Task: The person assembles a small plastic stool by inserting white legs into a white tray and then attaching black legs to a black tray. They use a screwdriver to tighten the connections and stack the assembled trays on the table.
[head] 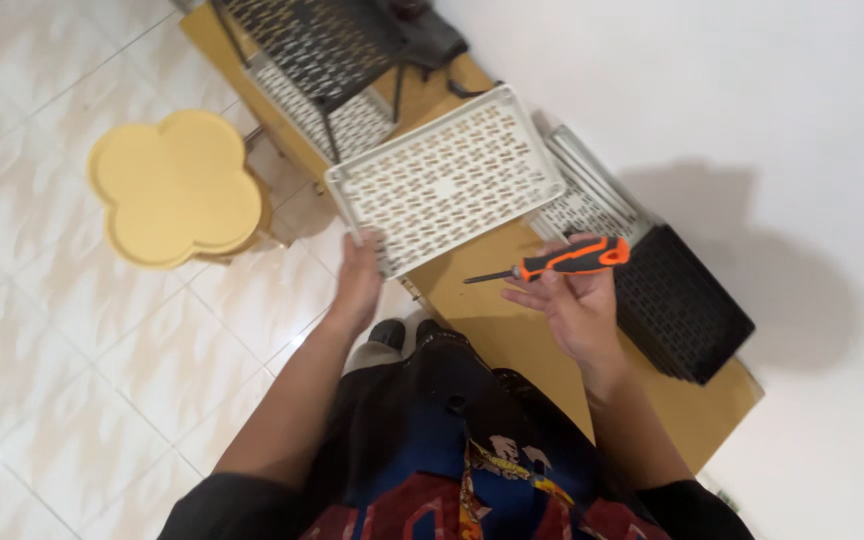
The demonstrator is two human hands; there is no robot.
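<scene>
My left hand point(357, 275) grips the near corner of a white perforated plastic shelf panel point(447, 175), which lies tilted across a wooden table point(512, 320). My right hand point(572, 305) holds an orange and black screwdriver point(557, 262) with its dark tip pointing left, just below the white panel's edge. The screwdriver rests across my fingers with the palm turned up.
A black perforated panel point(682, 305) lies on the table at the right, over other white panels point(587, 195). A black rack point(327, 45) stands at the table's far end. A yellow clover-shaped stool point(174, 185) sits on the tiled floor at the left. A white wall point(752, 120) borders the table.
</scene>
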